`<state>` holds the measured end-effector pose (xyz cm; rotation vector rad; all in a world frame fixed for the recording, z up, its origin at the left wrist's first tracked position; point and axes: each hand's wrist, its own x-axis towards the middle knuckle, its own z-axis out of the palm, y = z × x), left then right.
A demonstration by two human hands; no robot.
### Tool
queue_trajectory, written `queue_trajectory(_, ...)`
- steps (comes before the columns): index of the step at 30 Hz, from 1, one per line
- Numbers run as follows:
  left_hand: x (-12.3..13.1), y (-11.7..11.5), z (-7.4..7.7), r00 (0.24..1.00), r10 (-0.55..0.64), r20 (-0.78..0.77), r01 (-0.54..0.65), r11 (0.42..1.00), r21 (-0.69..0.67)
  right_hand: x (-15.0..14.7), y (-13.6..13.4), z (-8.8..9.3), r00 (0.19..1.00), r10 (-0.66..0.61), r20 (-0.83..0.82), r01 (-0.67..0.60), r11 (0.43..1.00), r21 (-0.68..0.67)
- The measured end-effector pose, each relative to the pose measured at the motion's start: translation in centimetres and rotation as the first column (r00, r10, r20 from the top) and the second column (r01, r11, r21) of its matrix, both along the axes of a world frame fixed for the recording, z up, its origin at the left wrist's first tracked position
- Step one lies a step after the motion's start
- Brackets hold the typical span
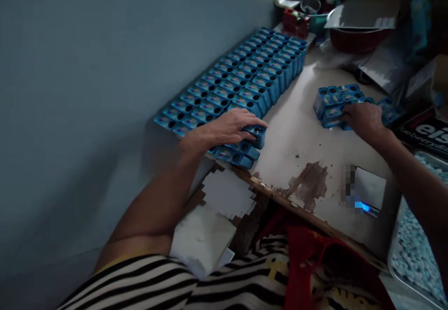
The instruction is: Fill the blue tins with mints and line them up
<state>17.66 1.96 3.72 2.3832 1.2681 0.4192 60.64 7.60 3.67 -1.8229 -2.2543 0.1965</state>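
My left hand (231, 125) grips a small blue box (258, 137) at the near end of a long block of matching boxes (241, 74), packed in rows along the wall. Each box shows a dark round spot on its top. Two boxes (234, 156) lie just below that hand, at the table's near edge. Over on the right, my right hand (366, 121) has its fingers closed on a blue box (332, 115) in a smaller loose group (341, 93). Its fingertips are partly hidden among the boxes.
A small device with a silver plate and blue-lit display (371, 188) sits on the worn table (280, 137). At right is a tray of pale blue pellets (415, 249) below a dark printed box (429, 130). Behind stand a red tape dispenser (296, 24) and a red basin (360, 39).
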Motion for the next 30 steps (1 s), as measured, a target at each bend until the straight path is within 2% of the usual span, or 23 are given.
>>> queue_trajectory(3,-1.2,-0.5,-0.4,0.985,-0.128,-0.119,0.117,0.988,-0.101,1.5,-2.8,0.3,0.995,0.049,-0.09,-0.04,0.994,0.102)
queue_trajectory(5,-1.8,-1.4,-1.3,0.986,-0.112,-0.12,0.104,0.992,-0.073,2.6,-6.1,1.1,0.996,0.025,-0.084,-0.015,0.993,0.12)
queue_trajectory(7,-2.2,-2.5,-2.4,0.99,-0.095,-0.108,0.097,0.995,0.01,3.7,-10.1,2.1,0.999,-0.034,-0.034,0.037,0.996,0.078)
queue_trajectory(10,-1.8,-4.3,-3.6,0.992,-0.019,-0.122,0.046,0.973,0.227,5.4,-16.1,2.8,0.984,-0.163,0.077,0.167,0.985,-0.036)
queue_trajectory(13,0.3,-6.2,-3.6,0.995,0.051,-0.09,-0.013,0.923,0.384,6.6,-21.2,2.2,0.963,-0.248,0.108,0.259,0.961,-0.101)
queue_trajectory(15,2.7,-7.3,-3.1,0.999,0.037,-0.023,-0.023,0.901,0.433,7.0,-23.5,1.5,0.959,-0.276,0.072,0.283,0.951,-0.125)
queue_trajectory(19,8.4,-8.3,-2.8,0.998,-0.051,0.023,0.035,0.894,0.448,8.4,-25.8,1.2,0.911,-0.378,-0.163,0.357,0.923,-0.144)
queue_trajectory(21,10.6,-8.4,-3.1,0.996,-0.088,0.015,0.075,0.911,0.406,10.2,-26.2,1.7,0.807,-0.445,-0.388,0.412,0.895,-0.169)
queue_trajectory(22,11.5,-8.4,-3.3,0.995,-0.099,0.024,0.082,0.921,0.382,11.6,-26.4,1.9,0.711,-0.481,-0.513,0.44,0.873,-0.209)
queue_trajectory(24,12.9,-8.3,-3.8,0.992,-0.112,0.057,0.088,0.941,0.328,14.8,-27.1,1.9,0.448,-0.565,-0.693,0.469,0.809,-0.355)
queue_trajectory(26,13.9,-8.2,-4.3,0.99,-0.113,0.082,0.086,0.958,0.274,18.0,-28.2,1.2,0.225,-0.66,-0.717,0.458,0.721,-0.52)
queue_trajectory(27,14.3,-8.1,-4.6,0.989,-0.115,0.088,0.09,0.964,0.251,19.2,-28.9,0.7,0.169,-0.703,-0.691,0.444,0.68,-0.584)
queue_trajectory(28,14.8,-8.0,-4.8,0.988,-0.123,0.089,0.099,0.968,0.232,20.1,-29.6,0.2,0.146,-0.735,-0.662,0.431,0.65,-0.626)
queue_trajectory(30,15.9,-7.8,-5.3,0.986,-0.144,0.084,0.126,0.974,0.191,20.8,-30.7,-0.6,0.166,-0.762,-0.626,0.405,0.631,-0.661)
